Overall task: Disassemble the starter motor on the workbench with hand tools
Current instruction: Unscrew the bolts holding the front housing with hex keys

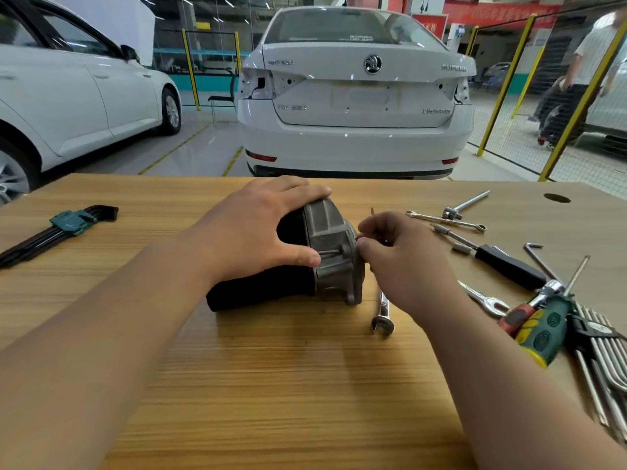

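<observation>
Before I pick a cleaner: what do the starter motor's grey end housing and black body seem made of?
On the starter motor, the grey end housing looks like cast aluminium: dull matte grey, with moulded ribs and lugs. The black body is matte black, probably painted steel; the coat hides the base metal.

The left hand [258,232] and right hand [410,262] are bare, fingers and wrists uncovered. The left forearm [118,334] and right forearm [509,385] are bare too, along their whole visible length.
</observation>
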### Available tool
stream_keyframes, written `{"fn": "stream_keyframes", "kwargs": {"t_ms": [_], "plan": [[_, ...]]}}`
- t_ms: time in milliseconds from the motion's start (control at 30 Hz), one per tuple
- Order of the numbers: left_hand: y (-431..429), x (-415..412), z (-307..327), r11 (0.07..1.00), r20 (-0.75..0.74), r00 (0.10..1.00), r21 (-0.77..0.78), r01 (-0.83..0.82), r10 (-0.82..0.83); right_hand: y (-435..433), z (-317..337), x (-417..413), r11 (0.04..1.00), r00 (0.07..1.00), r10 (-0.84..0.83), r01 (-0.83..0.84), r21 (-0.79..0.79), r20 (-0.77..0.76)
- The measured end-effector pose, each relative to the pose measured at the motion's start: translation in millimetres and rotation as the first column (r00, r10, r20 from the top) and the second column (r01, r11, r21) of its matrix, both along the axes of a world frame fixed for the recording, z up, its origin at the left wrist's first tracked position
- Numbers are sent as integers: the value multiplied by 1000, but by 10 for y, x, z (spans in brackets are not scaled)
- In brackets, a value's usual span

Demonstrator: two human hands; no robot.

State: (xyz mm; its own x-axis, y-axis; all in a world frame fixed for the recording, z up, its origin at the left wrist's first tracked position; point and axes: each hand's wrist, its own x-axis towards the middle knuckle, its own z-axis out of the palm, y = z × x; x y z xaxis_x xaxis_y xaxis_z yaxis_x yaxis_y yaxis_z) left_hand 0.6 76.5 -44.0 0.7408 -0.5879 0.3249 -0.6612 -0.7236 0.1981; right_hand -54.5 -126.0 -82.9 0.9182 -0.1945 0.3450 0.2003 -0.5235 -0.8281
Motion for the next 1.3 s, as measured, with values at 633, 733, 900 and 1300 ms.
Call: {"fn": "stream_keyframes", "kwargs": {"t_ms": [633, 733, 900, 1300], "plan": [[-107, -58, 3, 993, 2, 996, -76, -93, 94, -133, 37, -52, 987, 988, 144, -138, 84, -61], [-160, -90, -10, 987, 39, 988, -63, -147, 149, -139, 45, -65, 988, 987, 146, -142, 55, -61], [-221, -110, -50, 977, 77, 976, -82, -196, 203, -141, 38, -46, 976, 982, 165, -148, 160, -96], [-234, -111, -126, 965, 105, 967, -152, -214, 231, -118, -14, 55, 873, 977, 133, -36, 486, -165]]}}
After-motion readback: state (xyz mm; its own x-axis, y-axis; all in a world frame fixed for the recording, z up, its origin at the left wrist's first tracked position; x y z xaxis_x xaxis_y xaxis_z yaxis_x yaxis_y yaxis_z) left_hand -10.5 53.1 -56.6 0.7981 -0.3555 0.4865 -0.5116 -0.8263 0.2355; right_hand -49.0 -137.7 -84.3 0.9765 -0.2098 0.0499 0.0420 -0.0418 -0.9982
